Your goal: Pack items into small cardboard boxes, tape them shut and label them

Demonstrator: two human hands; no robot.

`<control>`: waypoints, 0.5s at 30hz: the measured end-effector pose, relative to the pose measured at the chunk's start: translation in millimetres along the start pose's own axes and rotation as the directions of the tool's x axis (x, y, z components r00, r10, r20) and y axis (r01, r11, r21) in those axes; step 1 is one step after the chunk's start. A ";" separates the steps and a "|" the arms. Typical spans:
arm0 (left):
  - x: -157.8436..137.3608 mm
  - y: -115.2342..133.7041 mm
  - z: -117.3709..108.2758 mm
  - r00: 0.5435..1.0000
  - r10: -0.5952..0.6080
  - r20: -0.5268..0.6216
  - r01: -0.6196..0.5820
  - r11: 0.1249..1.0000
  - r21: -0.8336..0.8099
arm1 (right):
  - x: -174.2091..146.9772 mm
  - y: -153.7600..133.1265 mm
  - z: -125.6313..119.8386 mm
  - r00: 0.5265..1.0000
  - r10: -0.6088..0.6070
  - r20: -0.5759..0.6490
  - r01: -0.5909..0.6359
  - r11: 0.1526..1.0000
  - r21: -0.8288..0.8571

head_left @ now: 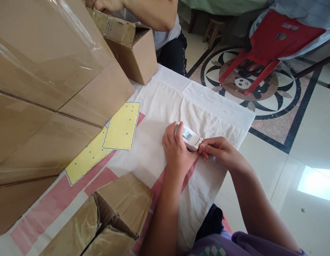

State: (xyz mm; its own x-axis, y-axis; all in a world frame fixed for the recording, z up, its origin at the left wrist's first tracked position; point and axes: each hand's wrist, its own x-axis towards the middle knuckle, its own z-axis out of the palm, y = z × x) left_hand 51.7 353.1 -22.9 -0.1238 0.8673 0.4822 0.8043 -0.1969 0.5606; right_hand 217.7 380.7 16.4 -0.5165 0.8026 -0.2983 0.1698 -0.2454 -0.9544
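I have the left hand [177,149] laid over a small white box [192,139] near the right-hand corner of the cloth-covered desk [151,149], its fingers curled across the top and gripping the box. The right hand [222,151] meets the near end of it, thumb and index finger pinching that end, the other fingers bent underneath. A greyish window [186,134] shows on the box's upper face; I can't tell what lies behind it.

The desk's off-white cloth is wrinkled around my hands, and printed red bands [47,206] run across it on the left. There I see two yellow cards [122,124] overlapping, with scalloped blue edging, just beside a tall stack of taped cartons [47,71]. An open cardboard box [127,193] sits at the near edge, and another brown box [145,53] stands toward the far side, with a co-worker's hand [110,4] at its top.

Beyond the desk, I have a glossy tiled floor [277,170] with a round inlaid medallion [285,106] that includes a panda figure [242,83]. A red plastic chair [282,39] with a seated person [306,14] stands over it. Farther back, a wooden stool [213,31] is near a green drape [223,6]. Bright light [319,183] reflects off the tiles at right.
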 end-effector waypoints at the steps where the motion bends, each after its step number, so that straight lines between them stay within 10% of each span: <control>1: 0.0 -0.1 0.2 1.000 0.001 -0.001 -0.001 1.000 0.002 | -0.2 -0.1 0.3 1.000 -0.002 -0.001 0.002 1.000 -0.003; 15: -1.2 -0.2 -0.1 1.000 0.007 0.003 -0.007 0.999 0.032 | 0.4 2.3 -0.7 1.000 -0.013 0.010 0.013 1.000 -0.019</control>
State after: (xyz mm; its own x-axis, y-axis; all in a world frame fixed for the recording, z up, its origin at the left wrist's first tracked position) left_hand 51.6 352.1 -23.5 -0.1166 0.8674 0.4837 0.8230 -0.1882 0.5359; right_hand 218.4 380.8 14.1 -0.5268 0.8003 -0.2863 0.1790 -0.2248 -0.9578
